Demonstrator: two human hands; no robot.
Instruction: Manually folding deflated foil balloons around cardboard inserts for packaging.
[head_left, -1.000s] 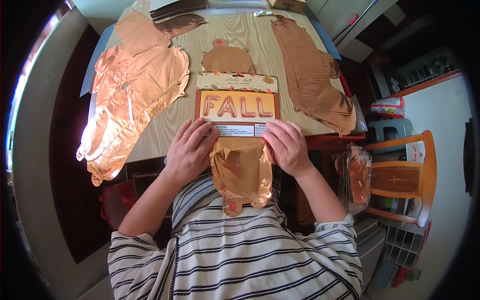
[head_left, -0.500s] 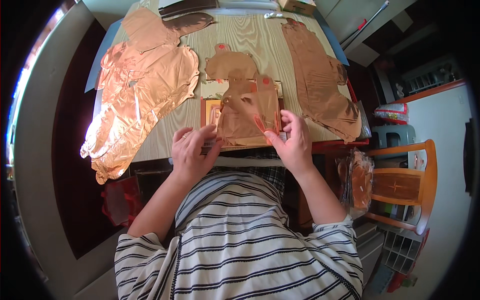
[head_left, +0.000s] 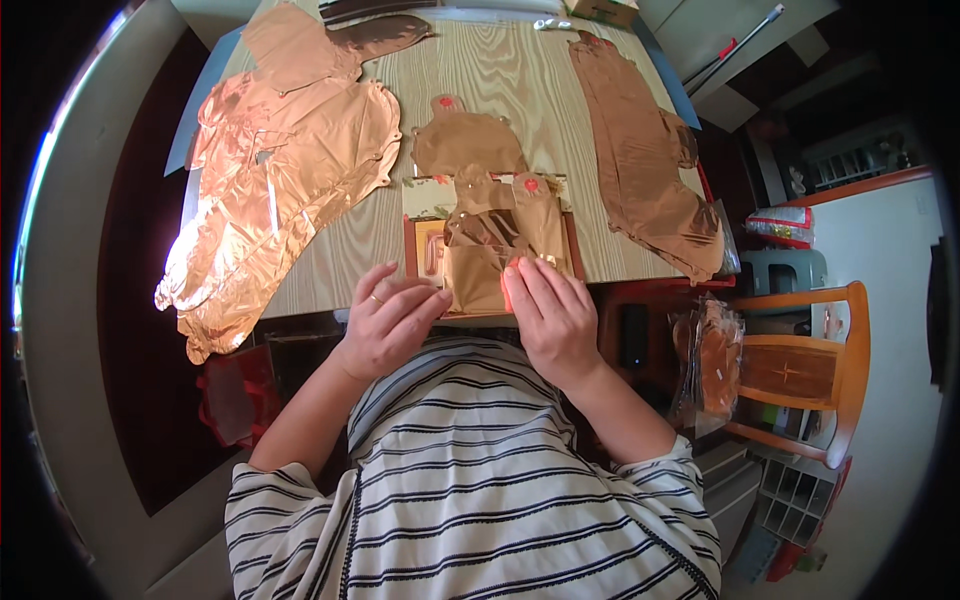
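Both hands press a folded copper foil balloon [head_left: 495, 245] at the table's [head_left: 500, 90] near edge: left hand [head_left: 388, 325] with fingers flat and together, right hand [head_left: 553, 322] likewise, gripping nothing. It looks light, limp, slippery and crease-prone; best pinched at its edges. Beyond lie flat balloons [head_left: 290, 180].

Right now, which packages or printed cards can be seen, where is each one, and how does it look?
Printed card: at the table's near edge, under the folded copper foil balloon that both hands press; rectangular, orange panel with pale floral top.
Clear plastic packet: hanging beside the wooden chair on the right; holds orange-copper contents.
Small cardboard box: far table edge; brown, mostly cut off.
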